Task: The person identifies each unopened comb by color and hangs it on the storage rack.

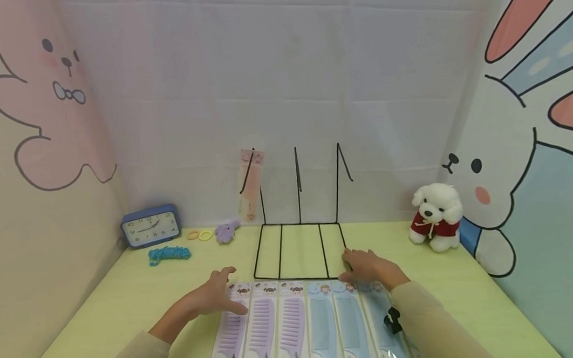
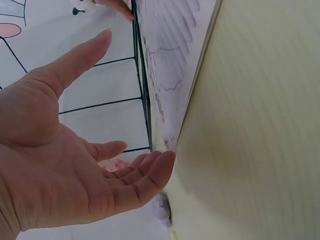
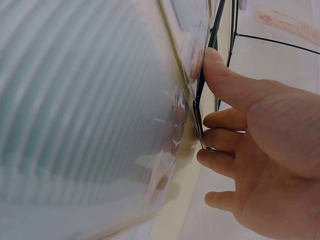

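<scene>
A black wire display rack (image 1: 291,279) with three upright hooks stands on the table. A pink packaged comb (image 1: 252,201) hangs on its left hook. In front lie several purple packaged combs (image 1: 261,329) and blue packaged combs (image 1: 324,327) side by side. My right hand (image 1: 371,267) holds the rack's front right corner, thumb and fingertips against the wire in the right wrist view. My left hand (image 1: 209,294) hovers by the leftmost purple comb, fingers apart and holding nothing. In the left wrist view its fingertips (image 2: 167,165) lie near that package's corner.
At the back left are a blue clock (image 1: 151,227), a bundle of blue cord (image 1: 169,254), two small rings (image 1: 206,235) and a purple plush (image 1: 226,232). A white toy dog (image 1: 437,216) sits at the back right. A white cloth wall (image 1: 292,66) rises behind.
</scene>
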Demonstrator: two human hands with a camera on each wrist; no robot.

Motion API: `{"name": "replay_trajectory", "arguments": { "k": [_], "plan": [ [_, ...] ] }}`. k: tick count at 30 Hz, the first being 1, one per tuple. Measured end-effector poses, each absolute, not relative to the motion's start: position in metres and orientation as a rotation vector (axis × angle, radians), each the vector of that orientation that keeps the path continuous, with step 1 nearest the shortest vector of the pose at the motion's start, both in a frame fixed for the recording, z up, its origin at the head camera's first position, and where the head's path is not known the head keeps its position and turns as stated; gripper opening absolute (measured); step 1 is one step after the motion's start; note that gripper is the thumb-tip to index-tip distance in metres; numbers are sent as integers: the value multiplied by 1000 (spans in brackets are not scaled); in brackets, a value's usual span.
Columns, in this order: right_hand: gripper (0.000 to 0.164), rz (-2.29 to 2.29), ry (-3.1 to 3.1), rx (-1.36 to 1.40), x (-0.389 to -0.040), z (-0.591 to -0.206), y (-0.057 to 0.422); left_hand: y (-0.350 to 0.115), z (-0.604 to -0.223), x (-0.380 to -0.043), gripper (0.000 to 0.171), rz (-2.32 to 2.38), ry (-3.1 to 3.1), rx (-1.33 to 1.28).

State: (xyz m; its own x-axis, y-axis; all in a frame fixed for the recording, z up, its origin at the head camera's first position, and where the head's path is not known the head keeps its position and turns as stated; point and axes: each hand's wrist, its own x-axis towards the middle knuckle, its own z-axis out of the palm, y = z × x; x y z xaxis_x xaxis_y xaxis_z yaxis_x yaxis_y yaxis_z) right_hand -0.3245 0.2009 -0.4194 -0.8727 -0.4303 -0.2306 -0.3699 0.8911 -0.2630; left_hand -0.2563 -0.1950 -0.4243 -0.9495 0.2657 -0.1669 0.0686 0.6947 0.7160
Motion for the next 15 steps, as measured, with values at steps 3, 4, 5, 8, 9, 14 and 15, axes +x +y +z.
{"name": "replay_trajectory", "arguments": {
  "k": [3, 4, 5, 8, 9, 14, 15],
  "plan": [
    [71, -303, 2777, -596, -325, -419, 201, -191, -426, -248, 110, 1016, 2703, 284],
    [71, -302, 2777, -597, -325, -419, 200, -190, -427, -246, 110, 989, 2723, 284],
    [71, -303, 2776, -595, -325, -419, 201, -188, -428, -243, 112, 964, 2741, 274],
    [71, -305, 2772, -597, -326, -420, 201, -185, -431, -237, 115, 886, 2788, 243],
    [70, -306, 2772, -603, -326, -420, 200, -184, -432, -235, 115, 861, 2803, 239],
    [68, -307, 2777, -602, -327, -421, 202, -178, -433, -228, 117, 693, 2888, 260],
    [67, -305, 2777, -606, -328, -422, 202, -177, -433, -226, 118, 664, 2898, 266]
  ]
}}
